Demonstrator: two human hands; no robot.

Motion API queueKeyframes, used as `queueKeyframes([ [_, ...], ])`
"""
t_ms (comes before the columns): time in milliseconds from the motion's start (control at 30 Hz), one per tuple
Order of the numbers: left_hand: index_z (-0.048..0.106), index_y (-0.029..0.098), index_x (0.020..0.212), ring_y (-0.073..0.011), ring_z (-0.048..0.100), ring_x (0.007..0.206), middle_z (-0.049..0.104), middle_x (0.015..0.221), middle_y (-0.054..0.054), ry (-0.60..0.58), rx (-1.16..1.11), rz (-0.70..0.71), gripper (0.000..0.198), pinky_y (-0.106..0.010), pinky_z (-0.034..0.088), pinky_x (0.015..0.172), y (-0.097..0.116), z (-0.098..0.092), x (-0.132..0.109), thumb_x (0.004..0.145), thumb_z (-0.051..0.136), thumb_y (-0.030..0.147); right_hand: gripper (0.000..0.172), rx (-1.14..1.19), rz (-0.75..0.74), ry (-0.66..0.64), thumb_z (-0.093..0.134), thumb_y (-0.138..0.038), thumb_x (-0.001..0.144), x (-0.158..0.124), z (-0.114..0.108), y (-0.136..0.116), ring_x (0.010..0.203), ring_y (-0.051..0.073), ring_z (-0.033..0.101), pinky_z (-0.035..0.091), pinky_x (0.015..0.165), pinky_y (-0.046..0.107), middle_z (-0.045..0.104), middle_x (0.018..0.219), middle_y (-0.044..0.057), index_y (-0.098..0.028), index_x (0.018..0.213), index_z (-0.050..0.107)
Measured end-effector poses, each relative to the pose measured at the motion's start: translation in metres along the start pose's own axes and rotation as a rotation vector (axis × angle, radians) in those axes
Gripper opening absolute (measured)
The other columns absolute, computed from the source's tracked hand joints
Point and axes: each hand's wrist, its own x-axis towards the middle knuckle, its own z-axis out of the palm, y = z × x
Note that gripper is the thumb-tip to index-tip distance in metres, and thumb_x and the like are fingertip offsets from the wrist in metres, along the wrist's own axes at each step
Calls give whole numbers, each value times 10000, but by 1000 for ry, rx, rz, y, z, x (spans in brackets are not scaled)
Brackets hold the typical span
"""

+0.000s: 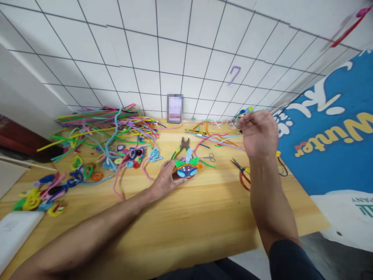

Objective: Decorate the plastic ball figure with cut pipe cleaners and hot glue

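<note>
My left hand (pixel 167 179) is wrapped round the side of a small pipe-cleaner figure (pixel 187 171) just above the table. It has a green band, an upright pale blue piece, orange edges and two blue eye-like rings. My right hand (pixel 260 126) is raised at the back right, its fingers curled together by clear plastic packaging (pixel 233 123). Whatever those fingers pinch, if anything, is too small to make out. Behind the figure lie pliers (pixel 184 144) and small scissors (pixel 210 158). Larger scissors (pixel 243 173) with red-orange handles rest left of my right forearm.
Loose pipe cleaners (pixel 99 116) are heaped at the back left. Several finished coiled shapes (pixel 35 198) lie in front of them, near a white box (pixel 19 237). A phone (pixel 175 109) leans on the tiled wall. A blue printed sheet (pixel 335 128) borders the table's right edge.
</note>
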Motion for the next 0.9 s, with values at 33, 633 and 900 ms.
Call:
queueKeyframes([
  [33,628,230,1336,-334,648,1317,703,1357,-120,3,0,4,593,-526,506,1152,0,0,0,802,879,296,291,0,-5,13,680,-512,958,3,-3,-2,841,203,705,612,791,400,675,862,9,-277,834,561],
  [633,570,233,1419,-353,607,1395,656,1469,-147,9,-17,-9,686,-556,480,1180,-4,1,-3,812,870,341,118,-455,42,-628,661,-223,863,-24,50,7,930,212,712,555,855,366,781,988,28,-221,950,740],
  [900,588,258,1399,-344,602,1391,659,1458,-133,8,-42,-17,665,-549,486,1172,-5,2,-2,809,877,364,263,-579,-92,-848,708,-207,869,-47,64,15,1149,274,700,555,1028,464,766,1179,78,-246,1128,739],
])
